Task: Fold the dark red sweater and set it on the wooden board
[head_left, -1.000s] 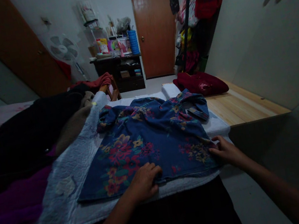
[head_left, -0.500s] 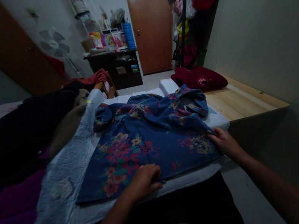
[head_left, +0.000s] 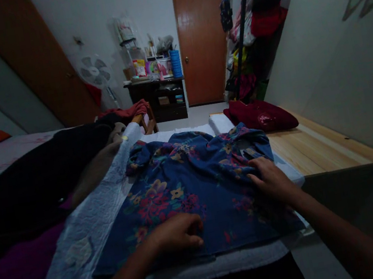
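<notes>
A blue floral short-sleeved blouse lies spread on a white quilted cloth, its hem towards me and some creases across its upper part. Over the lower middle of the blouse is my left hand, fingers loosely bent and thumb apart, holding nothing. My right hand is at the right side of the blouse, just below the sleeve. Its fingers are stretched out with the thumb apart; whether they press on the fabric I cannot tell.
Dark clothes and a purple cloth lie to the left. A folded dark red garment rests on the wooden board at right. Farther back are a white fan, a dark cabinet and a door.
My right hand has let go of the blouse's lower right edge and moved up towards the sleeve. My left hand stays near the hem, and the view has tilted up.
</notes>
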### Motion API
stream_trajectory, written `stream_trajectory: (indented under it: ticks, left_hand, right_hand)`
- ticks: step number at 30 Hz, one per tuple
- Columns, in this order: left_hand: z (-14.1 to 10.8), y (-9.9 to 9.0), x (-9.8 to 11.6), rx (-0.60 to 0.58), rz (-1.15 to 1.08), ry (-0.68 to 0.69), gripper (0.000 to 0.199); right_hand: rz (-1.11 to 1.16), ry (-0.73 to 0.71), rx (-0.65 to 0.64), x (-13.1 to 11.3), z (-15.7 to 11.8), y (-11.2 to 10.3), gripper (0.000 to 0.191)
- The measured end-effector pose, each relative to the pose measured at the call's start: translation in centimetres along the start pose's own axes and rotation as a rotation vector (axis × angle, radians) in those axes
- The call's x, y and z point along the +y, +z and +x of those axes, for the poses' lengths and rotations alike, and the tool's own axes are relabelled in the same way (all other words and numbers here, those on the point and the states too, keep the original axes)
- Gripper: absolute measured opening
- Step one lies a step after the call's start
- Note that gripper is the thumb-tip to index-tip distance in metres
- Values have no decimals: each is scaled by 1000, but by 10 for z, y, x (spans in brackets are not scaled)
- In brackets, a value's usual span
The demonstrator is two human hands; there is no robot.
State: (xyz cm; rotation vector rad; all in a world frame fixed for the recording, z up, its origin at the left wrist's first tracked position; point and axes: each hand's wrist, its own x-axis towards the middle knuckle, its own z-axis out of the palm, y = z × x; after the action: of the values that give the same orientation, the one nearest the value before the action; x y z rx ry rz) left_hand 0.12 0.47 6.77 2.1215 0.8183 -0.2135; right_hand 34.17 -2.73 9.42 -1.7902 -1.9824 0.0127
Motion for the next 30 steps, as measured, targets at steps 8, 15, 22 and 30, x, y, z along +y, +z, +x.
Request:
stream_trajectory:
  ticks: [8,15,22,30]
  left_hand:
    - [52,-116,-59,574,295,-108,21]
    - [105,-190,-101,764,696,-253,35]
    - [137,-217,-131,645,830,-327,57]
    - [123,-225,-138,615,793,-358,39]
  right_hand:
    - [-152,-65,-84,-2,128,50,22]
    - [-398,67,-208,17,210,83,34]
    - [-438,71,-381,25,245,112,36]
    - [-467,96,-521,26,257,112,32]
